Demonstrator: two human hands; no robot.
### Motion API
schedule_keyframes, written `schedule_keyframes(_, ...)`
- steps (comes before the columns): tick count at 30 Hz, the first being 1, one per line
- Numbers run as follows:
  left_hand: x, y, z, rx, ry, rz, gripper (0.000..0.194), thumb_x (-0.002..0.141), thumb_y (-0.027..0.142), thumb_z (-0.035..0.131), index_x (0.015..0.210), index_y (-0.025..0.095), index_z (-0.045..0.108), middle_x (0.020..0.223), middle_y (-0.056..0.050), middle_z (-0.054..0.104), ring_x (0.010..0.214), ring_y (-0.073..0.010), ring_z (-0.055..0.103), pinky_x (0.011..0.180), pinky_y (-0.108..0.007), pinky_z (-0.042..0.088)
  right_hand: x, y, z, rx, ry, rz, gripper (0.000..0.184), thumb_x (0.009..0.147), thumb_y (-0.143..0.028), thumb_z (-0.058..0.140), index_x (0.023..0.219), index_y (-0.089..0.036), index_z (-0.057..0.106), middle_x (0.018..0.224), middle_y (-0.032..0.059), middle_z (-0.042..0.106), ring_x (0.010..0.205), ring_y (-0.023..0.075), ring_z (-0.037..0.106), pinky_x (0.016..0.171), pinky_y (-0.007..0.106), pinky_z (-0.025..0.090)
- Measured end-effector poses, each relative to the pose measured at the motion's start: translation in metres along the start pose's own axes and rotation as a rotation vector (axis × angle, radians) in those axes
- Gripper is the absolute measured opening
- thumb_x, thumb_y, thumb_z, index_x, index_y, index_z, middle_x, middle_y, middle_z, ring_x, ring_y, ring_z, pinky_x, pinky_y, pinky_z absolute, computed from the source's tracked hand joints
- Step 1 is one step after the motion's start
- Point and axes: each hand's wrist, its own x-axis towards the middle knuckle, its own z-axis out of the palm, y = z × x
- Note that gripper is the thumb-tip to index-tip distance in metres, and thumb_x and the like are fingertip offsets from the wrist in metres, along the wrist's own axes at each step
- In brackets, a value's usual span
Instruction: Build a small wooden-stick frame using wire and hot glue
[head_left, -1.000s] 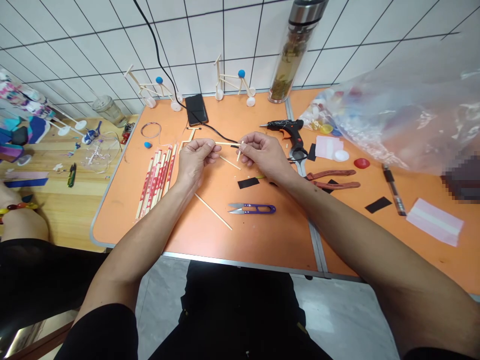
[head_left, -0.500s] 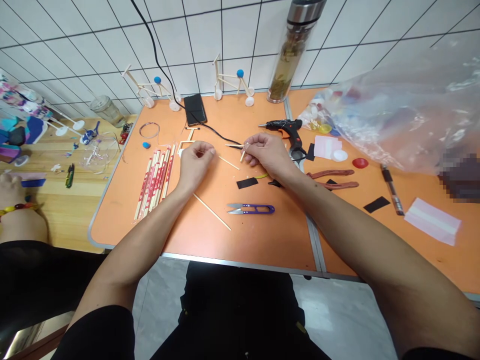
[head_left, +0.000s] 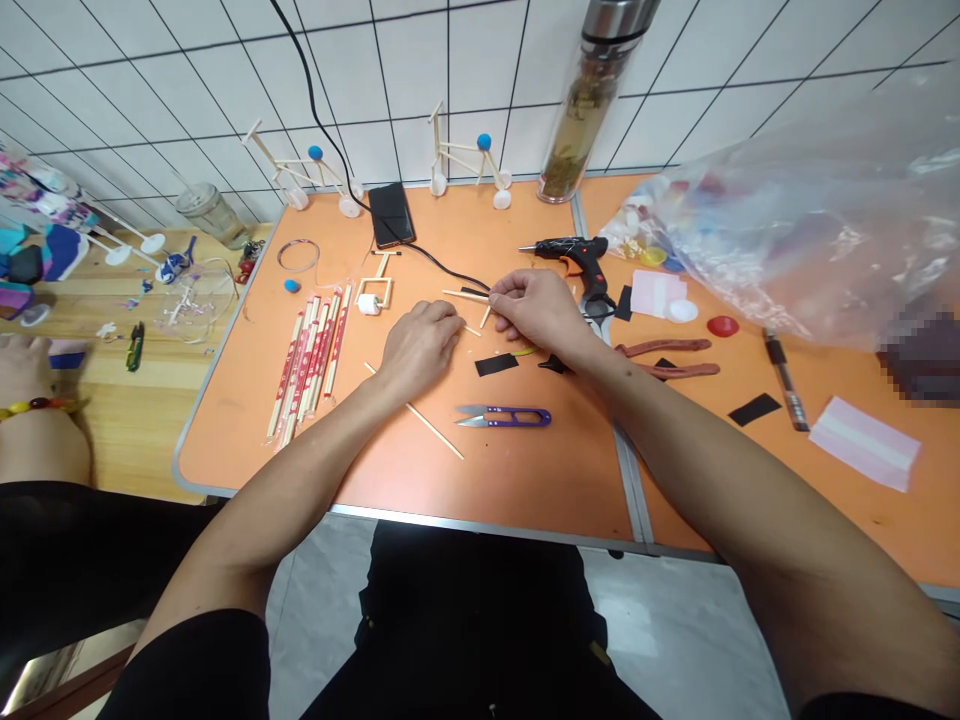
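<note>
My right hand (head_left: 531, 303) is closed on thin wooden sticks (head_left: 466, 296) that poke out to the left, above the orange table (head_left: 420, 470). My left hand (head_left: 420, 342) is lowered onto the table with fingers curled over a loose stick; I cannot see whether it grips it. A small stick frame with a white wheel (head_left: 373, 296) lies left of the hands. A long stick (head_left: 427, 422) runs out from under my left wrist. Purple thread snips (head_left: 506, 416) lie below the hands.
Wrapped chopsticks (head_left: 309, 358) lie at left. A black glue gun (head_left: 577, 258), red pliers (head_left: 664, 357), black pieces, a phone (head_left: 393, 214), two stick models, a bottle (head_left: 592, 100) and a plastic bag of caps (head_left: 810, 210) surround the area. Another person's hand (head_left: 26, 365) rests far left.
My left hand let go of the stick it shared with the right, put the small frame down at left, and moved right and down onto the table. My right hand stayed nearly still.
</note>
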Motion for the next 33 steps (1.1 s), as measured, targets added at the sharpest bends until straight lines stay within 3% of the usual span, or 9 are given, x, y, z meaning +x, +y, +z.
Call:
schedule_keyframes(3,0.000,-0.002,0.004,0.012,0.011,0.028,0.034,0.110,0.017,0.052,0.125,0.018,0.084,0.139,-0.019,0.080,0.121,-0.0360,0.070,0.104,-0.052,0.057,0.000,0.001,-0.001,-0.032,-0.011,-0.027,0.020,0.086,-0.012,0.094,0.081,-0.022,0.078,0.063,0.0032,0.076,0.047,0.0177,0.071,0.038,0.025,0.056)
schedule_keyframes(8,-0.003,-0.003,0.005,0.013,0.002,0.035,0.035,0.111,0.018,0.049,0.125,0.018,0.081,0.140,-0.020,0.078,0.123,-0.0351,0.070,0.106,-0.051,0.057,0.000,0.000,-0.007,-0.203,-0.022,-0.101,0.017,0.091,-0.008,0.079,0.084,-0.024,0.078,0.065,0.0024,0.076,0.050,0.0203,0.070,0.045,0.030,0.056)
schedule_keyframes(12,-0.005,-0.002,0.003,-0.039,0.008,0.022,0.031,0.110,0.019,0.051,0.124,0.020,0.079,0.138,-0.018,0.077,0.125,-0.0336,0.071,0.105,-0.048,0.058,0.006,0.003,-0.012,-0.492,-0.005,-0.352,0.019,0.092,-0.009,0.073,0.093,-0.023,0.086,0.085,0.0069,0.085,0.080,0.0276,0.080,0.076,0.039,0.062)
schedule_keyframes(15,-0.006,-0.001,0.002,-0.056,0.004,0.009,0.030,0.111,0.019,0.051,0.124,0.020,0.078,0.138,-0.018,0.077,0.126,-0.0336,0.072,0.105,-0.047,0.059,0.008,0.003,-0.016,-0.682,-0.026,-0.421,0.025,0.097,-0.012,0.069,0.107,-0.021,0.091,0.108,0.0121,0.089,0.101,0.0329,0.079,0.090,0.043,0.059)
schedule_keyframes(19,-0.007,0.000,0.002,-0.050,0.028,-0.019,0.028,0.111,0.020,0.054,0.127,0.021,0.077,0.144,-0.019,0.075,0.130,-0.0352,0.071,0.107,-0.048,0.060,0.005,-0.002,-0.019,-0.832,-0.073,-0.455,0.030,0.103,-0.017,0.064,0.115,-0.022,0.092,0.122,0.0147,0.086,0.109,0.0341,0.076,0.088,0.042,0.053)
schedule_keyframes(25,-0.009,0.010,-0.002,0.020,0.009,-0.095,0.025,0.113,0.024,0.059,0.127,0.016,0.077,0.147,-0.024,0.074,0.133,-0.0409,0.072,0.110,-0.055,0.062,0.001,-0.008,-0.024,-0.945,-0.138,-0.491,0.030,0.110,-0.021,0.061,0.114,-0.022,0.091,0.128,0.0154,0.082,0.111,0.0344,0.074,0.076,0.041,0.042)
schedule_keyframes(30,-0.019,0.027,-0.002,0.050,-0.036,-0.046,0.027,0.113,0.020,0.056,0.131,0.014,0.075,0.148,-0.027,0.074,0.134,-0.0408,0.074,0.112,-0.056,0.065,0.001,-0.005,-0.024,-0.961,-0.181,-0.526,0.030,0.114,-0.025,0.061,0.118,-0.023,0.091,0.131,0.0148,0.080,0.109,0.0325,0.073,0.075,0.040,0.039)
schedule_keyframes(33,-0.023,0.031,0.001,0.067,-0.029,-0.035,0.033,0.114,0.019,0.055,0.141,0.011,0.073,0.160,-0.029,0.069,0.146,-0.0419,0.071,0.123,-0.059,0.062,0.000,-0.004,-0.024,-0.968,-0.186,-0.531,0.031,0.115,-0.024,0.060,0.121,-0.025,0.091,0.132,0.0135,0.080,0.109,0.0320,0.073,0.075,0.040,0.039)
